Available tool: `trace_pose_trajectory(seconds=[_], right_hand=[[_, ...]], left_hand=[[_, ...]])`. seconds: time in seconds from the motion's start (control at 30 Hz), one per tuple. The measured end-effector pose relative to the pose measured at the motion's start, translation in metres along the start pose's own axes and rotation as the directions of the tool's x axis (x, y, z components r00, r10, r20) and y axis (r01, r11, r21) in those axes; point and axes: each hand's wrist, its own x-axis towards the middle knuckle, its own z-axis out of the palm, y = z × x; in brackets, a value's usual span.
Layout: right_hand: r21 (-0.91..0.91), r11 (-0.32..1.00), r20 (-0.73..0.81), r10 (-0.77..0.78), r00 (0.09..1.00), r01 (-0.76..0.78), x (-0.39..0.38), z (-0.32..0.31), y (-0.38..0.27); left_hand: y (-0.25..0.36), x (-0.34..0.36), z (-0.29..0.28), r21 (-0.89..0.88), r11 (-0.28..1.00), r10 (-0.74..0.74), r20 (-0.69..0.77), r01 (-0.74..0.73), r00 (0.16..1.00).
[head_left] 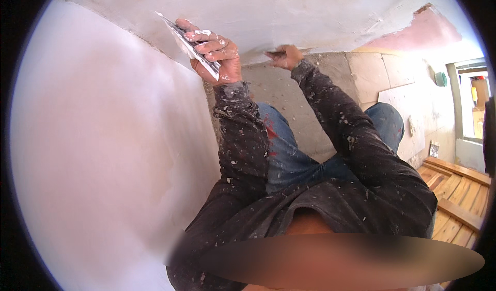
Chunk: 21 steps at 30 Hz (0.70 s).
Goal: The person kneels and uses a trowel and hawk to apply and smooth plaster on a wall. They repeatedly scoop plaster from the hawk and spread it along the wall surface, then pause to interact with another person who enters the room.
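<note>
A flat plate [192, 51] with white paste is slanting at the far left, in front of the far wall [294, 12]. The left hand [220, 58] is gripping it. To its right, the right hand [289, 57] is holding a thin dark tool [271, 55], which is looking blurry. Paste could be dripping onto the floor [315, 102] if the plate is tipping too much. No words are showing that I can read.
</note>
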Motion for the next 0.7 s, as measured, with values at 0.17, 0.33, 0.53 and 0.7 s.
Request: trace_pose_trajectory(seconds=[0.17, 0.33, 0.53, 0.7], right_hand=[[-0.27, 0.931, 0.277, -0.168, 0.946, 0.244, -0.113, 0.134, -0.027], [-0.166, 0.97, 0.693, -0.011, 0.721, 0.175, -0.193, 0.213, -0.083], [0.069, 0.768, 0.783, -0.437, 0.442, 0.637, -0.228, 0.151, -0.04], [-0.223, 0.856, -0.08, -0.492, 0.867, 0.466, -0.114, 0.008, 0.01]], left_hand=[[-0.005, -0.003, 0.004, -0.056, 0.998, 0.042, -0.002, -0.042, 0.999], [-0.005, 0.001, 0.004, -0.096, 0.995, 0.001, 0.029, 0.002, 1.0], [0.001, -0.002, 0.005, -0.102, 0.994, 0.044, 0.024, -0.041, 0.999], [-0.008, -0.003, 0.012, -0.068, 0.995, 0.077, 0.017, -0.076, 0.997]])
